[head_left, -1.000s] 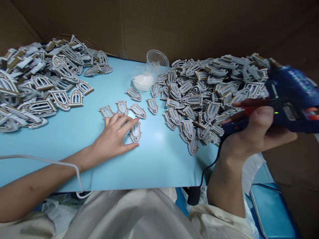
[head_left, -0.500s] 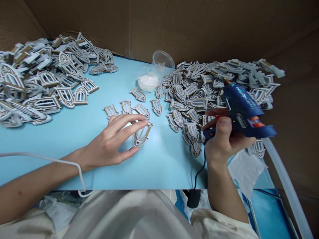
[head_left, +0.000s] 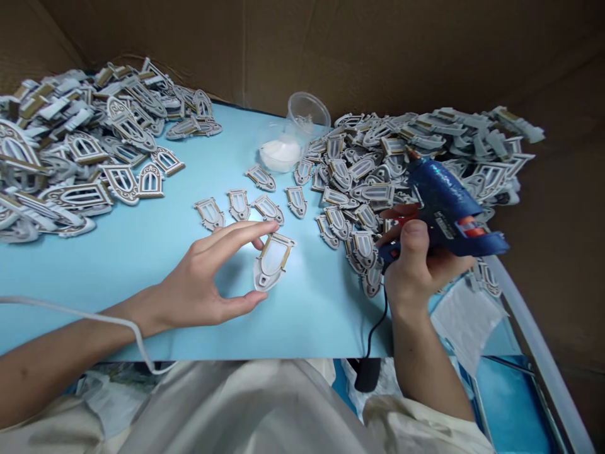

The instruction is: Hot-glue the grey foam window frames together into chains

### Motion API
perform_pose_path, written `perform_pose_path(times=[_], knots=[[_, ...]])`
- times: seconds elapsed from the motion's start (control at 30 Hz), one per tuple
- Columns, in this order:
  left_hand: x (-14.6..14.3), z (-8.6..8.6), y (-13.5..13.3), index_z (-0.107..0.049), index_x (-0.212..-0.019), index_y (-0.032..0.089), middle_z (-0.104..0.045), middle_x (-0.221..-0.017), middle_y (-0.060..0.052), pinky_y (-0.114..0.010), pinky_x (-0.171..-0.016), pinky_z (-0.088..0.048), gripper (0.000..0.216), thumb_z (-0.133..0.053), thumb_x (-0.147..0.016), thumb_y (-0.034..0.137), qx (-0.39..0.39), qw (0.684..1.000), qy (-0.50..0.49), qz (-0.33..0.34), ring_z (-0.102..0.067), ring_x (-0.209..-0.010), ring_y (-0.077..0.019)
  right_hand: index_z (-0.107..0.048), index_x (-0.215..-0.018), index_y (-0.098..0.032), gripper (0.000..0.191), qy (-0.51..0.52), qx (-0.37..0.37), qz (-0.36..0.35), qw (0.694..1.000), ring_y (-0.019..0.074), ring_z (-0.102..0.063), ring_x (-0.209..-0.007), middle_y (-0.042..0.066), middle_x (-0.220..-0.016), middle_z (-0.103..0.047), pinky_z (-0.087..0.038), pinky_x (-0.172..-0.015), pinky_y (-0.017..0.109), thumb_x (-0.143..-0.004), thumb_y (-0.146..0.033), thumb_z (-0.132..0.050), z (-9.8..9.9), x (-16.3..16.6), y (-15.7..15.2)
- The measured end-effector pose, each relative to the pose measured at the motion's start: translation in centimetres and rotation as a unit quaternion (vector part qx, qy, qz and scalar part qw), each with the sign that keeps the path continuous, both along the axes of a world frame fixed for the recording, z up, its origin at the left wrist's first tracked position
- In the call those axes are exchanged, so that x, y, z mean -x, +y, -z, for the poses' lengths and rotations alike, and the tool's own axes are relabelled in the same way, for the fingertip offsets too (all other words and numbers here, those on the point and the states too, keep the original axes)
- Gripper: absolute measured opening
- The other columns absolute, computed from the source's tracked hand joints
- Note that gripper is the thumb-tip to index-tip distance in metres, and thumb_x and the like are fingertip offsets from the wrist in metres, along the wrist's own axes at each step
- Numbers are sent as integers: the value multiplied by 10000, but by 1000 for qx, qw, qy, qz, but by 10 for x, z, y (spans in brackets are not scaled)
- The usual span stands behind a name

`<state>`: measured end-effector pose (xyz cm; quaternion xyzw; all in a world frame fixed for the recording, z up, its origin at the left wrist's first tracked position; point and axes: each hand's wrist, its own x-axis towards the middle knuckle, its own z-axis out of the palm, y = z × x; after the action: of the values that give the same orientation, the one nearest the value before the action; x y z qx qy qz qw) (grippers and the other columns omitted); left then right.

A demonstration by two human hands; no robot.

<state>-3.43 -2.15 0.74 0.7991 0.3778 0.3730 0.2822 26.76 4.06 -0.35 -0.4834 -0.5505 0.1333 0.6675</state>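
Between the thumb and fingers of my left hand [head_left: 215,274] is a small white arched window-shaped piece [head_left: 273,258] with gold edges, tilted just above the blue table. My right hand [head_left: 416,265] grips a blue glittery glue gun [head_left: 442,195] with a red trigger, its nozzle pointing up and to the left over the right-hand pile. A clear glue stick [head_left: 534,334] trails from the back of the gun. Several similar window pieces, such as one piece [head_left: 239,205], lie back side up just beyond my left hand.
A big heap of window pieces [head_left: 89,145] covers the left of the table [head_left: 198,340], and another heap [head_left: 368,170] the right. Clear plastic cups [head_left: 281,151] stand at the back, with white material in one. Cardboard walls [head_left: 283,57] enclose the table. A white cable [head_left: 94,315] crosses my left forearm.
My left hand has spread a little, and the window piece has turned more face-up toward me. The glue gun has shifted slightly left.
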Motion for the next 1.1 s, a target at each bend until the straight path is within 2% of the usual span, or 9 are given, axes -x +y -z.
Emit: perform_pose_path(times=[0.13,0.2,0.3,0.37,0.47,0.67,0.8,0.97,1.1], knots=[[1,0,0,-462,-1647,313,-705,-1527,-104,-449,-1164,-559,752,-801,-978,277,-23,999,21,-11,-729,-1263,-259,-747,-895,-227,436,-11,-2,0,1000,173,-675,-600,53,-849,-759,-464,-428,269,-893,-656,-825,1,-2,1],[4,3,4,-495,-1619,297,-721,-1495,-106,-466,-1143,-532,711,-812,-984,336,-49,996,70,-41,-713,-1290,-288,-740,-892,-224,421,-12,-6,-5,1000,170,-667,-597,55,-851,-760,-465,-436,270,-908,-637,-822,2,-2,1],[11,12,18,-584,-1540,263,-746,-1427,-129,-518,-1082,-467,626,-811,-982,434,-84,971,168,-150,-672,-1308,-362,-754,-915,-204,390,-8,-6,-16,1000,169,-666,-601,68,-864,-768,-470,-449,274,-935,-588,-819,2,-2,0],[14,21,31,-626,-1492,238,-749,-1397,-151,-536,-1055,-431,605,-797,-970,489,-77,949,204,-228,-637,-1311,-397,-770,-940,-194,374,-4,1,-25,1000,158,-652,-589,72,-884,-780,-476,-458,276,-947,-565,-819,2,-2,-2],[15,33,49,-639,-1472,225,-734,-1376,-162,-526,-1031,-411,640,-793,-929,526,-38,935,222,-272,-584,-1342,-412,-785,-982,-196,367,-9,17,-30,999,145,-624,-567,60,-892,-790,-485,-474,282,-962,-562,-805,2,-3,-5],[15,41,61,-634,-1487,227,-698,-1385,-168,-525,-1046,-414,688,-774,-890,539,12,941,221,-258,-535,-1371,-416,-787,-1019,-195,351,-52,70,-30,996,146,-621,-559,46,-870,-800,-501,-529,298,-996,-544,-752,8,-12,-8],[20,48,65,-579,-1566,186,-622,-1515,-211,-595,-1159,-414,834,-752,-862,598,42,940,234,-244,-485,-1467,-452,-799,-1030,-206,292,-49,58,-52,996,197,-737,-690,64,-912,-814,-559,-596,318,-995,-494,-768,13,-13,-7],[26,60,76,-509,-1631,165,-432,-1740,-241,-684,-1321,-306,897,-669,-902,663,48,951,255,-171,-326,-1650,-489,-798,-1045,-213,276,-40,49,-62,996,261,-799,-802,83,-950,-818,-659,-741,405,-980,-481,-785,20,-11,-5],[16,66,81,-565,-1557,174,-466,-1719,-226,-669,-1351,-330,833,-720,-901,663,34,969,224,-100,-343,-1655,-469,-786,-1091,-225,298,-52,73,-55,994,272,-798,-840,89,-992,-823,-676,-794,437,-990,-504,-758,26,-14,-3]])
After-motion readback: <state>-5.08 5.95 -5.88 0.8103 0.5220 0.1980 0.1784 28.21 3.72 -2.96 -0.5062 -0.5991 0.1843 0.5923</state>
